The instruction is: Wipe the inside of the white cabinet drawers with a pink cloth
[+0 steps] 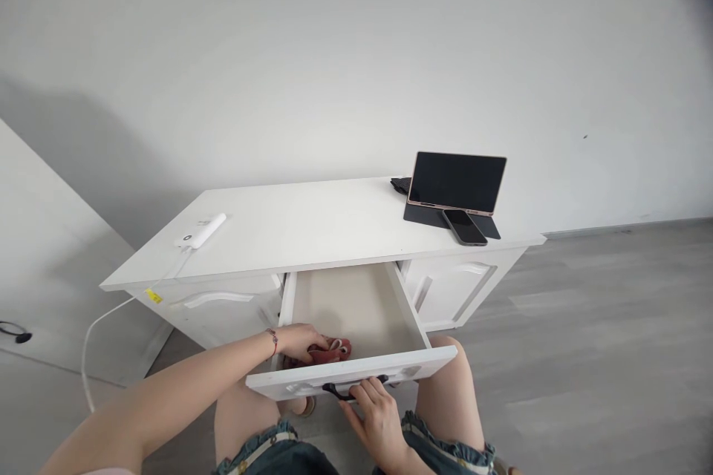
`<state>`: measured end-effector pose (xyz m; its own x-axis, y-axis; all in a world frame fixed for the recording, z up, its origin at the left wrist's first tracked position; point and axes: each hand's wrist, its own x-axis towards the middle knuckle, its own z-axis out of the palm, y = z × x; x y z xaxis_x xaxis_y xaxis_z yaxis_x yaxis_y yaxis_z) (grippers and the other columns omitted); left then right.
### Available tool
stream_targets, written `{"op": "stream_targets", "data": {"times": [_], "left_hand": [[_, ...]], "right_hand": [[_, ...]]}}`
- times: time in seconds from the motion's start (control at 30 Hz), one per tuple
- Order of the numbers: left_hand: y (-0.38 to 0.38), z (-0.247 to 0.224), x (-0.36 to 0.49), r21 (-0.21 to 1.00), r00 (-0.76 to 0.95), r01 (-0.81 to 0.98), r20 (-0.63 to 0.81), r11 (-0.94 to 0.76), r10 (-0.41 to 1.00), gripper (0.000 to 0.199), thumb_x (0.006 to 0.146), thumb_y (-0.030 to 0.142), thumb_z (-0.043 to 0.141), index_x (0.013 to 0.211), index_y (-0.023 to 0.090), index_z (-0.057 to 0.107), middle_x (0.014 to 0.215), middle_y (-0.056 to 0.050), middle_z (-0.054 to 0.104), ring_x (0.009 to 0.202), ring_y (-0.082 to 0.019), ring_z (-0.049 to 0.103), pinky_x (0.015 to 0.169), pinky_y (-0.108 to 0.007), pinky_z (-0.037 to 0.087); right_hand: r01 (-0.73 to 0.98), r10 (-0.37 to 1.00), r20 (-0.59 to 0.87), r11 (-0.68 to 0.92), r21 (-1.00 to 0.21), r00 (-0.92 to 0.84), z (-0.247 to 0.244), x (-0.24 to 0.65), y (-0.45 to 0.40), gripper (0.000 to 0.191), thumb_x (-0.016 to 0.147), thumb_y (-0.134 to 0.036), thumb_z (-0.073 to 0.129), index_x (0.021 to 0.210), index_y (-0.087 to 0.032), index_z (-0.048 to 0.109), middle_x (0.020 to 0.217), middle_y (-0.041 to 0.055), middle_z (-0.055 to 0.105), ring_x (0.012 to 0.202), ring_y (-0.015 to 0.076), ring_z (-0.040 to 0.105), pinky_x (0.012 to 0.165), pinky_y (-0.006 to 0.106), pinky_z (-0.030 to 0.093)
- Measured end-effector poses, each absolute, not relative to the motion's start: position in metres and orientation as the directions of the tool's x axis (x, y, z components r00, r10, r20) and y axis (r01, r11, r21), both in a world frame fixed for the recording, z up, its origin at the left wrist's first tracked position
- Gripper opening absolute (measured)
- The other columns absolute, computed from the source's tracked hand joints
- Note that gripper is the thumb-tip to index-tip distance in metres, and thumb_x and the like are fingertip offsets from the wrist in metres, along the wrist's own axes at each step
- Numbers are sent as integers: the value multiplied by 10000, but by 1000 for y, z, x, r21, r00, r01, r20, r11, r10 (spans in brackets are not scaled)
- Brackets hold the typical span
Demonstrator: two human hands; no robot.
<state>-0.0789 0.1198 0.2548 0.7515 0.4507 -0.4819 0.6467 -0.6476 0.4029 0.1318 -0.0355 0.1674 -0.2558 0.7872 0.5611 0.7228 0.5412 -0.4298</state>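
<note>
Head camera view shows a white wooden drawer [356, 304], pulled out from the front of a white bench [301, 226] with a flat top and panelled front. The person's two hands are apart from each other. The left hand [298, 341], with a thin red bracelet [272, 340] at its wrist, is inside the drawer and its fingers touch a small red thing with a pale edge [337, 349]; I cannot tell how firmly they are closed on it. This red thing lies near the front panel, at the left side of the drawer. The right hand [376, 412] is outside, with its fingers curled on the black curved handle [334, 390] of the drawer.

On the right part of the bench, a black screen with rose-gold edge [457, 182] stands tilted on a dark flat cover [423, 215]. A black smartphone [465, 227] lies partly on this cover, and a dark object [399, 184], partly hidden, is just behind the screen. Near the left end lies a white elongated device [207, 231]. A white cable [85, 356] with a yellow label [153, 296] hangs beside this end.
</note>
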Motion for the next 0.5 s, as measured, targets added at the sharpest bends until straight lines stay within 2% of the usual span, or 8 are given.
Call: {"op": "stream_targets", "data": {"times": [0.07,0.13,0.2,0.27,0.4,0.5], "left_hand": [[121,257,-77,356,795,582,-439,-731,419,486,706,244,613,1173,377,621,1136,-5,687,922,-246,655,760,-300,470],[124,259,-76,260,828,512,-404,-819,390,572,693,259,636,1248,382,573,1243,-52,624,1014,-291,623,850,-364,456],[128,260,-77,163,843,463,-385,-871,376,632,681,267,657,1292,379,543,1292,-93,573,1074,-325,587,898,-410,436],[132,257,-78,121,850,441,-374,-890,370,636,701,258,645,1314,377,525,1311,-106,549,1093,-329,572,908,-415,428],[138,246,-77,163,841,481,-364,-861,400,550,774,172,544,1289,364,541,1245,-77,607,1045,-273,600,875,-348,433],[141,244,-71,323,839,529,-338,-785,426,497,785,101,479,1215,322,593,1142,-51,666,967,-226,629,801,-285,435]], "right_hand": [[724,784,564,544,-423,-259,168,132,-36,101,895,-209,529,795,-212,510,733,13,572,726,192,530,635,286,381],[725,780,569,546,-420,-258,168,132,-35,99,896,-211,529,799,-212,511,731,10,571,721,189,530,635,284,379],[725,782,570,543,-424,-252,168,132,-35,98,894,-213,534,798,-214,513,734,9,573,725,190,531,634,285,378],[723,788,564,537,-434,-247,168,132,-36,93,890,-210,542,800,-214,517,744,10,577,734,192,533,635,286,379],[716,797,554,530,-454,-240,168,131,-36,87,884,-191,544,803,-212,521,753,10,582,743,193,530,641,289,380],[715,802,547,528,-459,-240,169,131,-37,94,879,-188,551,792,-209,519,749,11,581,741,196,528,638,294,382]]}}
